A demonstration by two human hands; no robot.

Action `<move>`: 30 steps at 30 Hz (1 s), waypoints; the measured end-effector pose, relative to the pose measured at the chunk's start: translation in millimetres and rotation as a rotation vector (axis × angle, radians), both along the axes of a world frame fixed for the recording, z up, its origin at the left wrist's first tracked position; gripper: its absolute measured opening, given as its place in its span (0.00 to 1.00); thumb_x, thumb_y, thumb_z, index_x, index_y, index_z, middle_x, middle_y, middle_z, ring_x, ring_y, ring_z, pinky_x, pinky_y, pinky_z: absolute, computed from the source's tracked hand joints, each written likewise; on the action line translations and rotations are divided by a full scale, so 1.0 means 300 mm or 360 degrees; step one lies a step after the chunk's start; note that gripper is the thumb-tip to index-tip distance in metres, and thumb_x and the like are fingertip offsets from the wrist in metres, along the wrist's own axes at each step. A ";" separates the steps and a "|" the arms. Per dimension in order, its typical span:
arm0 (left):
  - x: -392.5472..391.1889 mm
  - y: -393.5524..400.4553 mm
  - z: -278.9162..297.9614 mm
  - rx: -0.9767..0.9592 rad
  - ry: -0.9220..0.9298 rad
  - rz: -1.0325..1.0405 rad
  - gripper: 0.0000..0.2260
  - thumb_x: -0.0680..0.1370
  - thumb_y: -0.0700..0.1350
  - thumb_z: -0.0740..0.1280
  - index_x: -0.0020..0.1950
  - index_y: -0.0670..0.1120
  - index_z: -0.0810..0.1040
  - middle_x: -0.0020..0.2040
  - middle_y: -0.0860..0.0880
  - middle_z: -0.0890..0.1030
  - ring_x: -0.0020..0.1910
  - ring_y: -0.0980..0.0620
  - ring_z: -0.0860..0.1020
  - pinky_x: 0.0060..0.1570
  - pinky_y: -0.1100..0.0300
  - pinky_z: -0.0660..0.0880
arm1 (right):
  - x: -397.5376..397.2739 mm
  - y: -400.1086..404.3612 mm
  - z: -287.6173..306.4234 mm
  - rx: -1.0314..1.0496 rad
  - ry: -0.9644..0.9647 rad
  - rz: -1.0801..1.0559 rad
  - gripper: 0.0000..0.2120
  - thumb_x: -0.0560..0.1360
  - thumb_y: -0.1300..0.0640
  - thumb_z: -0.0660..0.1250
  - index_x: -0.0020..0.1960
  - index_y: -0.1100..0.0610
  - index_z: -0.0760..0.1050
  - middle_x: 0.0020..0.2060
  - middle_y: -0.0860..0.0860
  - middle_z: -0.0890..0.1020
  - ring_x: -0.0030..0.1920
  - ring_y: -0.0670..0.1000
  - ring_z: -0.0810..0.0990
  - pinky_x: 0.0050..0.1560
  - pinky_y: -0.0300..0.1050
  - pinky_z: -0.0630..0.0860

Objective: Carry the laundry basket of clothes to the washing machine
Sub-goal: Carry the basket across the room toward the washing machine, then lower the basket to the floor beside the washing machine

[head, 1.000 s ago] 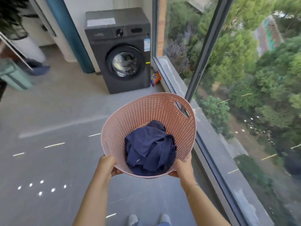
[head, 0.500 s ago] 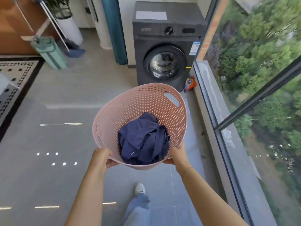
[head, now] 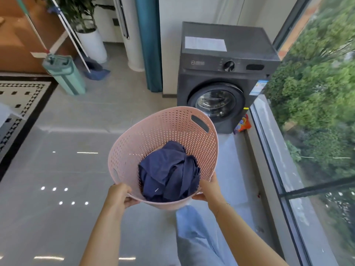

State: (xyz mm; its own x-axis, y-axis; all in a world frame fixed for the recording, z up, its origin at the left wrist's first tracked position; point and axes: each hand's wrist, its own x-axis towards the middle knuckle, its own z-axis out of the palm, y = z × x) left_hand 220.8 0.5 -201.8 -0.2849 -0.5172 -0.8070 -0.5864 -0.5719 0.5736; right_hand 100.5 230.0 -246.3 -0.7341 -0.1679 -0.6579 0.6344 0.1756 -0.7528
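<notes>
Both hands, left and right, clamped on the near rim of the pink laundry basket of navy clothes, mid-carry, washing machine near at one o'clock; next, probably closing in and lowering before its door.

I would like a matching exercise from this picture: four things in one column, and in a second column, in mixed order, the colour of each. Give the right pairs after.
Things:
1. laundry basket
2. clothes
3. washing machine
4. mop bucket

Colours:
A. dark grey
B. mint green
C. pink
D. navy blue

Pairs: 1-C, 2-D, 3-A, 4-B
</notes>
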 end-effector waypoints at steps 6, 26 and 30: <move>-0.333 -0.266 -0.023 0.0023 -0.0028 0.0095 0.21 0.70 0.26 0.53 0.63 0.29 0.70 0.43 0.35 0.77 0.35 0.38 0.76 0.24 0.51 0.78 | -0.363 -0.299 -0.080 0.0002 -0.0064 0.0051 0.25 0.73 0.67 0.59 0.67 0.49 0.65 0.58 0.54 0.78 0.50 0.61 0.83 0.33 0.52 0.84; -1.371 -1.384 -0.303 0.0192 -0.0038 0.0149 0.13 0.67 0.25 0.56 0.50 0.32 0.72 0.42 0.37 0.76 0.35 0.39 0.75 0.25 0.54 0.79 | -1.267 -1.464 -0.281 0.0279 -0.0219 -0.0017 0.22 0.73 0.63 0.66 0.63 0.56 0.60 0.50 0.56 0.74 0.53 0.61 0.80 0.41 0.56 0.84; -1.563 -1.559 -0.457 0.0275 -0.0090 0.0169 0.13 0.70 0.26 0.55 0.52 0.35 0.70 0.39 0.39 0.74 0.36 0.41 0.74 0.25 0.55 0.78 | -1.446 -1.648 -0.436 0.0283 -0.0311 -0.0177 0.19 0.75 0.60 0.63 0.64 0.59 0.64 0.49 0.62 0.76 0.53 0.61 0.80 0.41 0.57 0.83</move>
State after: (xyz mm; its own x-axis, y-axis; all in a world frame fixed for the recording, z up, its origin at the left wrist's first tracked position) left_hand -248.0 -467.3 -338.9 -0.1881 -0.3945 -0.8995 -0.5459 -0.7194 0.4296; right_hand -333.3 -264.3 -377.0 -0.5977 0.0372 -0.8008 0.7873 0.2154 -0.5777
